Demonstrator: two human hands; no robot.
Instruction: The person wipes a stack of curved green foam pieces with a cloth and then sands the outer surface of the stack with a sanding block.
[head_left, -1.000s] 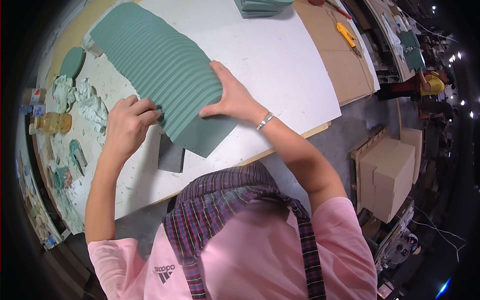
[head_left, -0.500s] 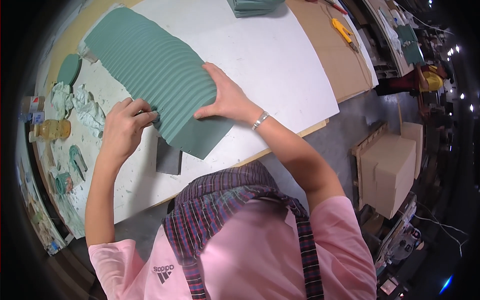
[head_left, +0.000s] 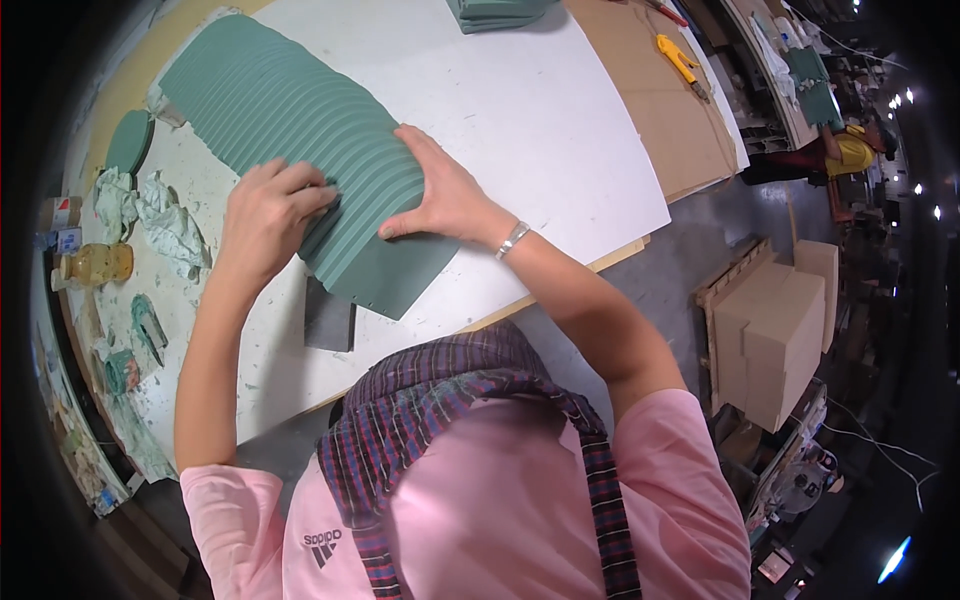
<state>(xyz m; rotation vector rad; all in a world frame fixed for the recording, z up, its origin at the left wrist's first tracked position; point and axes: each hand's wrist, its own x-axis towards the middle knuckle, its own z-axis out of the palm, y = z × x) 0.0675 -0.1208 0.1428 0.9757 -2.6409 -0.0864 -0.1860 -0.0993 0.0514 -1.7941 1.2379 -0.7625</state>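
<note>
1. Below the bench edge, nearest the camera: pink shirt [head_left: 470, 510] and dark striped apron [head_left: 440, 400] of the wearer; both bare forearms reach up over the bench [head_left: 560, 150], whose top is white.
2. Near edge of bench: dark flat block [head_left: 328, 320], partly under the near end of the green sheets [head_left: 260, 105]; these lie fanned in an overlapping row, running diagonally away to the far left; nearest sheet shows most of its face, tiny dots along its lower edge.
3. Right hand [head_left: 448, 200], silvery band [head_left: 512, 240] at the wrist: thumb and fingers spread apart, thumb on top of the sheets, fingertips at their right-hand side.
4. Left hand [head_left: 268, 218]: fingers curled and bunched at the left side of the row, tips over the sheets; cannot tell whether anything is pinched in them.
5. Left part of bench: green-stained forked tool [head_left: 149, 325]; amber jar [head_left: 105, 263] lying on its side; crumpled pale cloth [head_left: 172, 228]; green disc [head_left: 130, 142] farther up.
6. Right, beyond the bench: cardboard box [head_left: 765, 350].
7. Far side of bench: second green stack [head_left: 500, 12]; brown board [head_left: 650, 120] bearing a yellow-handled tool [head_left: 680, 62].
8. Far right: co-worker in yellow top [head_left: 852, 153].
</note>
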